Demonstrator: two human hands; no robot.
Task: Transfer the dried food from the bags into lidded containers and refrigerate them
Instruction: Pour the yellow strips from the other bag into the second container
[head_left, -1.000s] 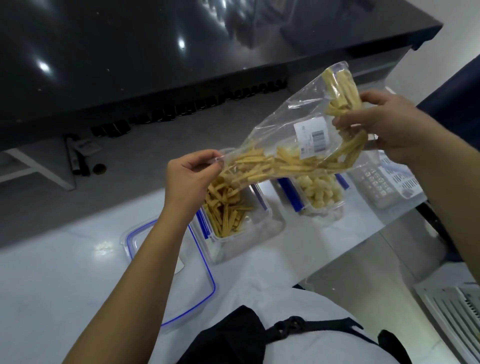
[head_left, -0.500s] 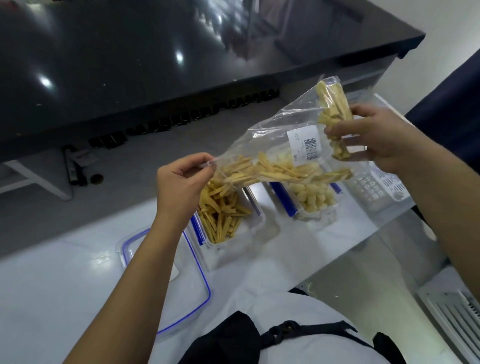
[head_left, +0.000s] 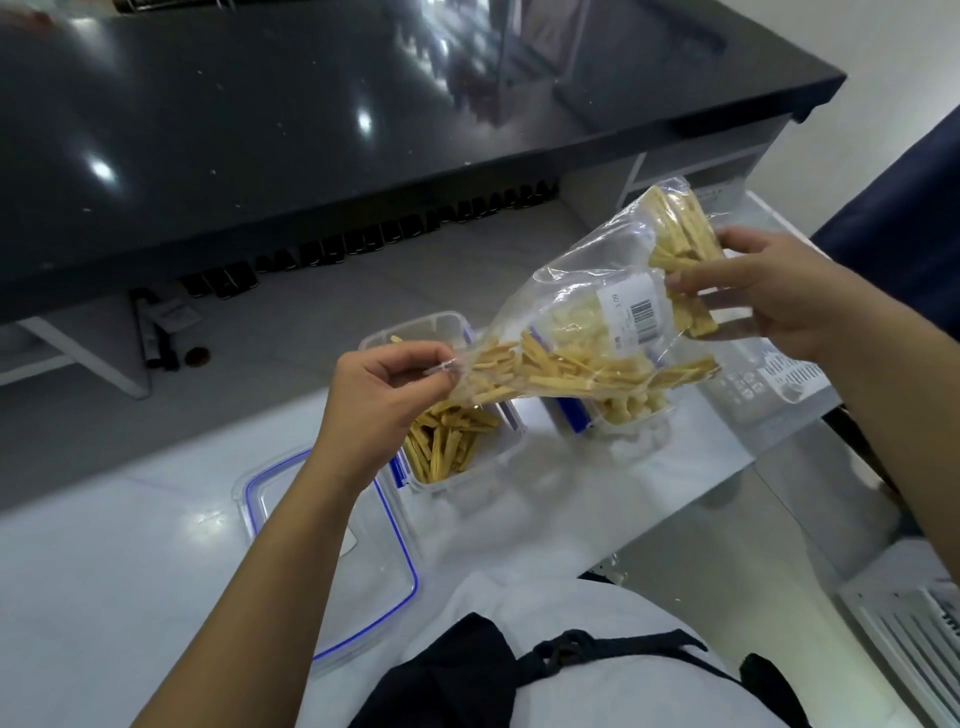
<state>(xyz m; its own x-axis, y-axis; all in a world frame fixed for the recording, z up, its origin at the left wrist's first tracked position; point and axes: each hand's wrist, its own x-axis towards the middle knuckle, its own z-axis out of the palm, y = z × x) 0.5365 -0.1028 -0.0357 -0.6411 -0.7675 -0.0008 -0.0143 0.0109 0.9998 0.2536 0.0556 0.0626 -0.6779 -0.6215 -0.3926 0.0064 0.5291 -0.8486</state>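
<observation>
Countertop (head_left: 130, 571); second container (head_left: 623, 415) bag-hidden (head_left: 571, 291).

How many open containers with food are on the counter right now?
2: one container of strips below the left hand, another holding pale chunks behind the bag, partly hidden.

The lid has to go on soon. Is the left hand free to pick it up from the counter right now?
Probably not yet. The left hand pinches the mouth of the bag over the open container. The lid lies uncovered under that forearm, so nothing else blocks it.
</observation>
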